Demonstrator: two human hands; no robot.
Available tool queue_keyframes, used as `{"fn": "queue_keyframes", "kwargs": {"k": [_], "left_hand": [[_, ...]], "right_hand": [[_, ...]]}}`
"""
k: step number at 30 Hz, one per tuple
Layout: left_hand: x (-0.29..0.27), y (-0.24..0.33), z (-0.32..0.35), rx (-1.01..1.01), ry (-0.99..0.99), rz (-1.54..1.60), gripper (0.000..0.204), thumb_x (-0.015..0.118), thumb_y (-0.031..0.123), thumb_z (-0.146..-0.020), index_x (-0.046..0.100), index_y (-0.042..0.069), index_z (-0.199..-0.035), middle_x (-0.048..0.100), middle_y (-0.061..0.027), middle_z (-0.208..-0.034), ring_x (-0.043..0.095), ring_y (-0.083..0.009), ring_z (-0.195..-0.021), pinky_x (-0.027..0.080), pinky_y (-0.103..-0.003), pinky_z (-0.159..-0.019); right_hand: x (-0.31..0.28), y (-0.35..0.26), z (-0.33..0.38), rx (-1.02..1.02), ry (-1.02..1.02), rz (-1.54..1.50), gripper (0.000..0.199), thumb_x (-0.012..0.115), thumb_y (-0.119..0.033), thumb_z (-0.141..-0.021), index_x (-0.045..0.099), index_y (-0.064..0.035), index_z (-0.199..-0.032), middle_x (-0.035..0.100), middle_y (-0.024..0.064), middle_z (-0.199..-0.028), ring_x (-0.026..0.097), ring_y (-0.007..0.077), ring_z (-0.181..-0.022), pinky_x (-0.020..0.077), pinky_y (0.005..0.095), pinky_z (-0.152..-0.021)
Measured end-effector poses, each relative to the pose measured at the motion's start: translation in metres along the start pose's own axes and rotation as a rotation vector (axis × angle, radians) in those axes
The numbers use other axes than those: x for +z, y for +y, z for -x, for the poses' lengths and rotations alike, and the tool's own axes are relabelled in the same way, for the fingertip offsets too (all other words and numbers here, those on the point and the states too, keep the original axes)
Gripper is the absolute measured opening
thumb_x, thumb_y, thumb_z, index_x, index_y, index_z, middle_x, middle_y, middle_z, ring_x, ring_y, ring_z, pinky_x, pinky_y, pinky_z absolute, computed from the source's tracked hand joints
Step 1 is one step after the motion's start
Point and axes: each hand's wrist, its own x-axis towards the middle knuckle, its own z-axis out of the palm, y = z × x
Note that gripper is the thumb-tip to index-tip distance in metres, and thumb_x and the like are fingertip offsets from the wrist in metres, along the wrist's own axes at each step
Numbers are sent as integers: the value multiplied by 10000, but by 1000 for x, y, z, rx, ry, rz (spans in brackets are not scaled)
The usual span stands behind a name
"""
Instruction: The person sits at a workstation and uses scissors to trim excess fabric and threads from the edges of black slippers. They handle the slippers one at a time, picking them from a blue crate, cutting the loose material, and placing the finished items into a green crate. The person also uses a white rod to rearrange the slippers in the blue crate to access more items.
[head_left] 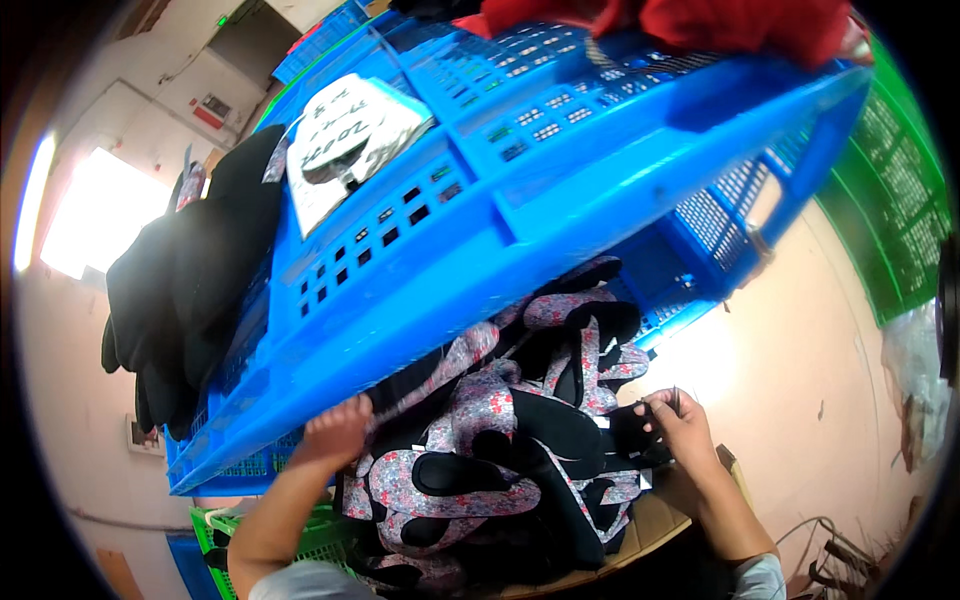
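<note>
Reviewing the head view, I report a pile of floral and black padded pieces heaped in front of the wearer, below the near rim of a blue crate. A tan surface shows under the pile's edge; its kind I cannot determine. I judge the heap is kept close to the body so both hands reach it without stretching.

The left hand is curled beside the rim, at the end of a floral-edged strip; whether it grips the strip or merely rests there, I cannot tell. The right hand has thumb and finger pinched on the edge of a black piece, probably to lift it clear of its neighbours. Something small and dark among those fingers is not identifiable.

I also note black items draped over the crate's left side, a white paper bundle within, likely set there to stay readable, and red cloth at its far side.
</note>
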Motion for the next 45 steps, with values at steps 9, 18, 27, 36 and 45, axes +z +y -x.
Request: {"fn": "queue_keyframes", "kwargs": {"k": [9, 18, 27, 36, 45], "left_hand": [[-112, 89, 69, 352, -321, 0, 194, 563, 179, -811, 622, 17, -902, 643, -133, -793, 621, -287, -709, 463, -443, -712], [-174, 75, -90, 310, -337, 1093, 258, 618, 319, -909, 663, 154, -1103, 673, -122, -832, 670, -309, -745, 544, -416, -665], [-37, 9, -331, -92, 176, 77, 796, 743, 317, -822, 384, 79, -1491, 374, -153, -1543, 303, -319, -1459, 289, -443, -1171], [37, 27, -433, -282, 25, 210, 939, 756, 303, -808, 230, 81, -1554, 408, -158, -1501, 368, -341, -1402, 326, -445, -1148], [87, 62, -442, -301, 165, 186, 443, 689, 202, -826, 598, 217, -1259, 573, -135, -1302, 558, -362, -1201, 512, -466, -924]], "right_hand": [[-53, -35, 20, -263, 223, -109, 138, 575, -115, -993, 627, 0, -1050, 697, 96, -942, 597, 117, -743, 483, 236, -665], [-82, -14, 17, -148, 285, -118, 107, 571, -114, -986, 621, -22, -1008, 693, 85, -906, 587, 105, -728, 458, 216, -632], [-67, 0, 1, 4, 0, 87, 106, 568, -110, -989, 622, -18, -987, 679, 57, -927, 604, 110, -772, 511, 255, -723], [-67, -5, 6, 86, -56, 210, 133, 592, -129, -990, 638, -5, -1001, 664, 29, -918, 590, 95, -762, 499, 251, -721], [-73, 0, 3, 90, -9, 121, 140, 596, -121, -983, 647, 8, -1002, 679, 40, -929, 596, 98, -766, 501, 253, -723]]}}
